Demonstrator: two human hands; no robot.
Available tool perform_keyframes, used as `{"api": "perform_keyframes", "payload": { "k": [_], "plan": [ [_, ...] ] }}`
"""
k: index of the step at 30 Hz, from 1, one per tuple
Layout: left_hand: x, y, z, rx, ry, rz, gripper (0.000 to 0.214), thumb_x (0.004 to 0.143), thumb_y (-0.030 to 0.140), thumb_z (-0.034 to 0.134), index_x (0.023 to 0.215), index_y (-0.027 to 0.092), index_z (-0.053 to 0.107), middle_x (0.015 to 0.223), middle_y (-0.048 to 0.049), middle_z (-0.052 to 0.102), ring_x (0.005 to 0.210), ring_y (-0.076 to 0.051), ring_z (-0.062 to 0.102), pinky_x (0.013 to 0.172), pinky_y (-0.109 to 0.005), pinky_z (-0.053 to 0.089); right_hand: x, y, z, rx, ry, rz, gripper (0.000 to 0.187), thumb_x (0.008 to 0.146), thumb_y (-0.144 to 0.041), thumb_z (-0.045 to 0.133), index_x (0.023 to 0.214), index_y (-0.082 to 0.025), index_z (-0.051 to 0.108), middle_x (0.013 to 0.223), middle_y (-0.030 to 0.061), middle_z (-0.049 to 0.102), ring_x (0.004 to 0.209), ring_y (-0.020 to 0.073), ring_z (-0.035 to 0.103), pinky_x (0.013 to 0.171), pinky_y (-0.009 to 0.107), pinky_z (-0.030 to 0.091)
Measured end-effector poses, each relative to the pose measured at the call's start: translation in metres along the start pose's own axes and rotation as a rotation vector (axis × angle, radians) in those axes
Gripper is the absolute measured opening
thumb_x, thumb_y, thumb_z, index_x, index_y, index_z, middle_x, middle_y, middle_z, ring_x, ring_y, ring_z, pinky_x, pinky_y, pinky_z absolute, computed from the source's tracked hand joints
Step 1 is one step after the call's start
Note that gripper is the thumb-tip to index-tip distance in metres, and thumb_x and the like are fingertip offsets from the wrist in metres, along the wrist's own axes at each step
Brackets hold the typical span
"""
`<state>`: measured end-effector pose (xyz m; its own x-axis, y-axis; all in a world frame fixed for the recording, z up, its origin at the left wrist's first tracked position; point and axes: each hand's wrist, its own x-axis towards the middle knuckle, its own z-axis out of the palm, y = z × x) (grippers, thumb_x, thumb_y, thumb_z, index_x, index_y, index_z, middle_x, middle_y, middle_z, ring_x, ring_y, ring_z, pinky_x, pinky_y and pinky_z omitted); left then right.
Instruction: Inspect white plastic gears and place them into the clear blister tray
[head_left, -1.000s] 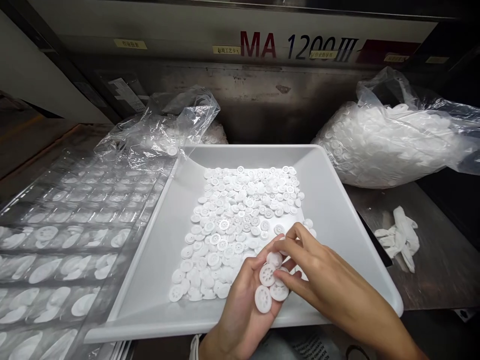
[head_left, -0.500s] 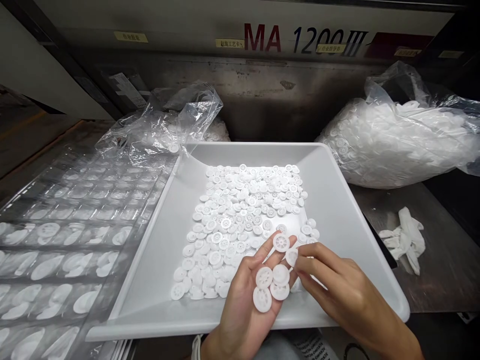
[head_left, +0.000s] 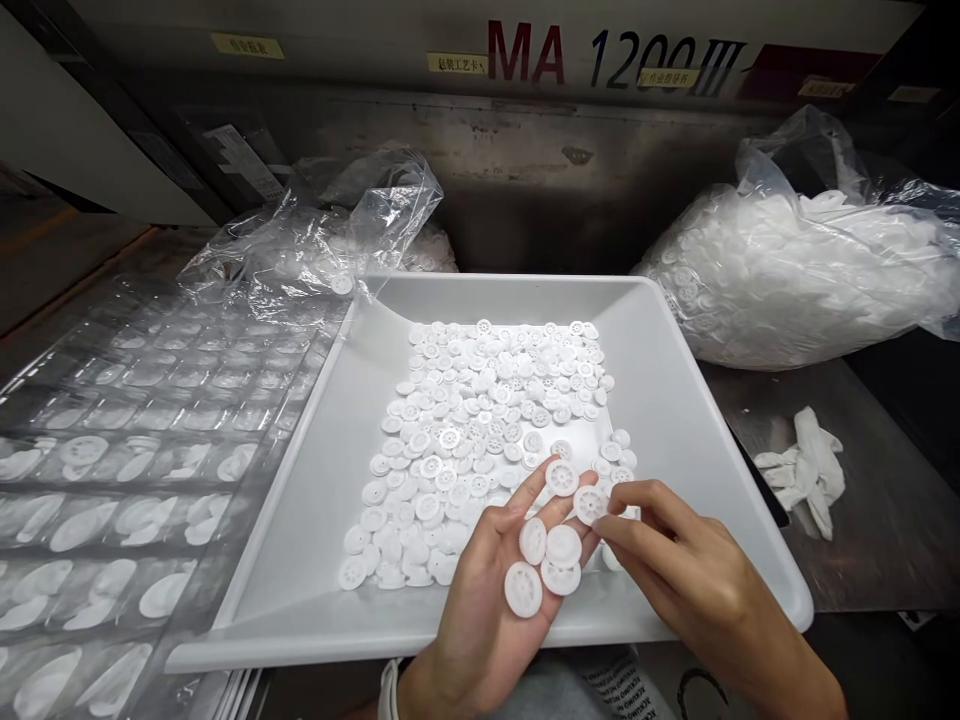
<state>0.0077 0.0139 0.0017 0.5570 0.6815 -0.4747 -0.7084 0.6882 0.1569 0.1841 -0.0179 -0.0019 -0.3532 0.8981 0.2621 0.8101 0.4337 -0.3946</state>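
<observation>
My open left hand (head_left: 480,600) cradles light, stiff plastic discs (head_left: 523,589) while my right hand (head_left: 686,565) pinches another disc (head_left: 590,505) by its rim.

Machine panel: a pale machine panel (head_left: 315,25) at 12 o'clock, printed "MA 1200 III", with small yellow labels (head_left: 247,45) stuck along it.
Back wall: a scuffed steel wall (head_left: 540,190) just below the panel.
Right bag: a clear plastic bag (head_left: 795,275) at 2 o'clock, packed full of white discs.
Left bag: a crumpled clear plastic bag (head_left: 322,235) at 11 o'clock, with white pieces inside.
Left sheets: clear blister sheets (head_left: 127,470) at 9 o'clock, in rows of pockets holding white parts.
Gloves: crumpled white gloves (head_left: 801,470) at 3 o'clock, lying on a worn steel bench (head_left: 885,530).
Printed sheet: a white printed sheet (head_left: 622,690) at 6 o'clock, its small text too blurred to read.
</observation>
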Motion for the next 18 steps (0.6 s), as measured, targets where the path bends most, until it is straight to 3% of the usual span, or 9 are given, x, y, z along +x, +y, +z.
{"api": "perform_keyframes", "payload": {
  "k": [4,9,18],
  "plan": [
    [-0.001,0.001,0.003,0.017,0.01,-0.017,0.054,0.096,0.026,0.035,0.148,0.015,0.023,0.132,-0.0157,0.058,0.125,-0.022,0.054,0.114,-0.043,0.027,-0.002,-0.002,-0.002,0.094,0.001,0.021,0.022,0.092,-0.007,0.047,0.108,-0.021,0.055,0.098,0.005,0.055,0.075,0.009,0.059,0.068,0.022,0.048],
    [-0.003,0.003,0.007,0.049,0.043,-0.041,0.057,0.095,0.025,0.039,0.149,0.017,0.022,0.132,-0.0131,0.058,0.123,-0.021,0.055,0.113,-0.041,0.028,0.002,-0.013,-0.006,0.176,0.025,-0.009,0.023,0.091,-0.012,0.052,0.113,-0.02,0.056,0.087,0.0042,0.053,0.07,0.009,0.056,0.06,0.02,0.047],
    [-0.005,0.004,0.0,0.091,0.05,-0.091,0.052,0.094,0.03,0.04,0.145,0.027,0.033,0.14,-0.0075,0.052,0.129,-0.022,0.049,0.112,-0.037,0.029,0.024,-0.043,0.013,-0.122,0.199,-0.047,0.016,0.091,-0.023,0.055,0.097,-0.015,0.067,0.073,0.0035,0.058,0.057,0.0112,0.055,0.043,0.024,0.035]
  ]
}}
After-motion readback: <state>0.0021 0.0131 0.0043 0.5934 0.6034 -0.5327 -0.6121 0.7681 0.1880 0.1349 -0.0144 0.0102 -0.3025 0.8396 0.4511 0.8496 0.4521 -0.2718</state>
